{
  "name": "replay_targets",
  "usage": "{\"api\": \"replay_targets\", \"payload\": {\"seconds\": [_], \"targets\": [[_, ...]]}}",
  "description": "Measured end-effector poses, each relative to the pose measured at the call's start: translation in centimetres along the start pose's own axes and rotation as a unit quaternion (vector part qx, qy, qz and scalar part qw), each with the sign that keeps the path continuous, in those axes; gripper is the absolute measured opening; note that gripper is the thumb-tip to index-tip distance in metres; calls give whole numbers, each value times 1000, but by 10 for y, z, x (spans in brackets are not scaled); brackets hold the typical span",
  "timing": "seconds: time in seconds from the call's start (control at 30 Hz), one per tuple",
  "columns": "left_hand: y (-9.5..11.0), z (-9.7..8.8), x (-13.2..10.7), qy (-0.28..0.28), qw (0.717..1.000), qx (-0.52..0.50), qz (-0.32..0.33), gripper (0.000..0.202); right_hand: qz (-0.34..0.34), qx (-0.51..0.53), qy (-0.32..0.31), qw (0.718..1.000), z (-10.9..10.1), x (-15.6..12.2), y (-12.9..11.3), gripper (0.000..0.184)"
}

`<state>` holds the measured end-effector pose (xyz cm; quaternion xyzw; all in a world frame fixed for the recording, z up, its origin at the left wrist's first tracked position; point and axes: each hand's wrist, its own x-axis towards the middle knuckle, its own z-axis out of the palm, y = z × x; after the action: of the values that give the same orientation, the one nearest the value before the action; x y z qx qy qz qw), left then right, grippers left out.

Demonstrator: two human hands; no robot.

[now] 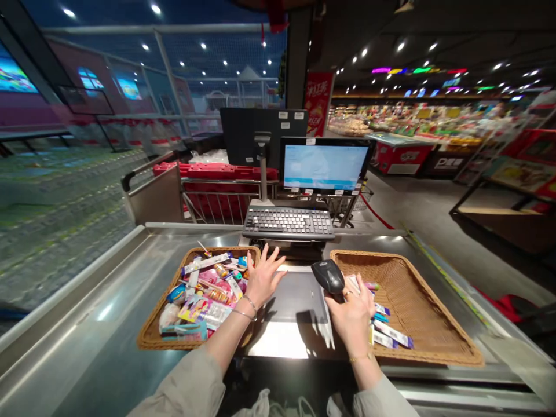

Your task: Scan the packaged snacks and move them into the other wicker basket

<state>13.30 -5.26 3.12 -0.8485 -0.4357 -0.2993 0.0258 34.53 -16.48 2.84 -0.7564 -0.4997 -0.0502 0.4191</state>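
1. Barcode scanner (pixel 329 275) is gripped in the right hand (pixel 351 315), its handle enclosed by curled fingers (pixel 353 289) and its dark head jutting up and to the left beyond the knuckles; a ring (pixel 347 293) is worn on one of those fingers.
2. Flat packets (pixel 388 333) are seen just beneath and to the right of the right fingers, lying along the left wall of the right wicker basket (pixel 417 307), the rest of which is bare weave.
3. The left hand (pixel 260 281) is held open, palm down, its fingers (pixel 271 256) spread wide and closed on nothing; thin bracelets (pixel 248 306) are seen at the wrist.
4. Under the left palm and out to the left of the fingers, a heap of bright small goods (pixel 208 295) is piled in the left wicker basket (pixel 150 336), whose right rim is crossed by the hand. Whether the goods are touched cannot be told.
5. Between the two hands, a dark scan plate (pixel 295 298) is set into the steel counter (pixel 99 324).
6. Just beyond the left fingertips a keyboard (pixel 288 222) is mounted, with a lit monitor (pixel 324 167) behind it; metal trolleys (pixel 217 200) are parked further back.
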Motion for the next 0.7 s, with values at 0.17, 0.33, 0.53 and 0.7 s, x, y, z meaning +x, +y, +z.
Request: {"api": "replay_targets", "payload": {"seconds": [0.17, 0.33, 0.53, 0.7], "targets": [[-23, -11, -18, 7, 999, 16, -30, 36, -33, 18, -40, 998, 12, -4, -16, 26], [-50, -26, -35, 3, 997, 53, -61, 36, -54, 27, -73, 995, 20, -8, -33, 28], [-84, -46, -58, -33, 991, 76, -107, 37, -58, 43, -104, 992, 32, -13, -44, 27], [-112, -61, -80, -93, 987, 74, -107, 36, -44, 66, -139, 987, 38, -14, -52, 27]]}}
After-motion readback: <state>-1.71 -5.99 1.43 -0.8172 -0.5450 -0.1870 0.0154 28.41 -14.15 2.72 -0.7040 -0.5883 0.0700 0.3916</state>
